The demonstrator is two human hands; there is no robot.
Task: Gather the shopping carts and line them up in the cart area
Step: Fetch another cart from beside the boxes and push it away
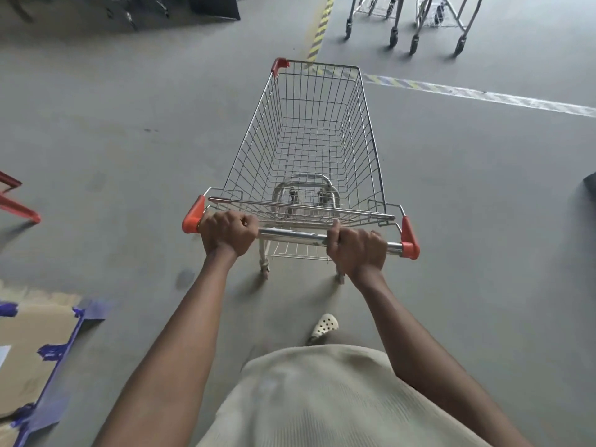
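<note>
Fingers (pixel 246 222) of the left hand (pixel 229 232) are curled tight round the chrome handle bar (pixel 290 235) beside its left red cap. The right hand (pixel 358 251) has its fingers wrapped round the same bar near the right cap. At far left lie taped cardboard (pixel 29 343) and a red frame (pixel 19 208). The shopping cart (pixel 309 140) stands centre on grey floor (pixel 129 140), directly before the person. At upper right, two parked carts (pixel 392 35) stand beyond a striped line (pixel 322 25).

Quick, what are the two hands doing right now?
Left hand: closed, gripping the cart handle near its left end.
Right hand: closed, gripping the same handle near its right end.
</note>
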